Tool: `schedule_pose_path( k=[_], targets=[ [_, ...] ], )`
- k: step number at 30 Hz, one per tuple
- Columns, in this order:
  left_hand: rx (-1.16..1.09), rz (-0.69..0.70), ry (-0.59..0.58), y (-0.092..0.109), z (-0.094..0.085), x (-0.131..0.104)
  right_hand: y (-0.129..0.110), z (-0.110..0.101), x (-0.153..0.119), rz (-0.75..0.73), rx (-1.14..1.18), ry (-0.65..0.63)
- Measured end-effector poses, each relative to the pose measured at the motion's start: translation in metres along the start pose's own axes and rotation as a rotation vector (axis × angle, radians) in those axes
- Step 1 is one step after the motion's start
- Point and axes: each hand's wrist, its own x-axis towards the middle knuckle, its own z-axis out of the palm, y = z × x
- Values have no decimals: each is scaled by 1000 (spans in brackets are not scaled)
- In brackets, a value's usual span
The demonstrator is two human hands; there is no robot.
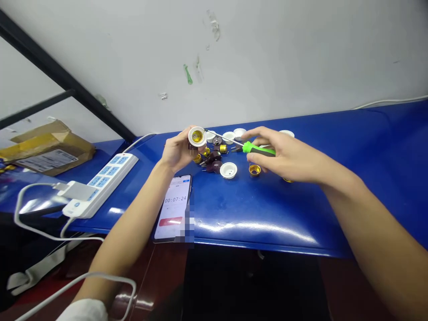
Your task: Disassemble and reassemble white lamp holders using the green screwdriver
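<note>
My left hand (179,149) is closed around a lamp socket (197,136) with a white rim and a brass-coloured threaded inside, its opening turned toward me. In my right hand (276,151) is a screwdriver (259,149) with a green and black handle. Its thin metal shaft points left, and the tip is at the socket's rim; whether it touches cannot be made out. Below the hands lie a white socket ring (228,170), a brass threaded shell (254,170) and dark brown socket bodies (214,166). Several white rings (229,137) sit behind them.
A phone (174,207) with a running timer lies by my left forearm. Further left are a white power strip (100,185) with a plugged-in charger (77,191) and a torn cardboard parcel (50,149). The blue table (247,205) meets the wall at the back.
</note>
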Motion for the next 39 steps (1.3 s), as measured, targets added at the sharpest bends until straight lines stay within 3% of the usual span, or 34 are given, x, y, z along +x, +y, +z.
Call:
schedule_pose_path(
  k=[3, 7, 11, 18, 25, 30, 36, 39],
  targets=[
    [-54, 11, 67, 2, 0, 3, 4, -19, -3, 54, 10, 9],
    [-94, 53, 100, 4, 1, 6, 13, -42, -6, 170, -23, -93],
    [-87, 57, 118, 6, 4, 6, 22, -50, -4, 149, -286, -106],
    [-115, 49, 117, 7, 7, 4, 20, -39, 3, 155, -369, -44],
    [-113, 52, 78, 6, 6, 4, 22, -37, 2, 133, -185, 24],
    [-129, 41, 64, 4, 3, 3, 18, -33, 1, 62, 51, 198],
    [-55, 34, 14, 3, -1, 1, 7, -23, -4, -81, -35, 127],
    [-37, 24, 12, 2, -3, 1, 0, -14, -6, -154, -103, 154]
  ],
)
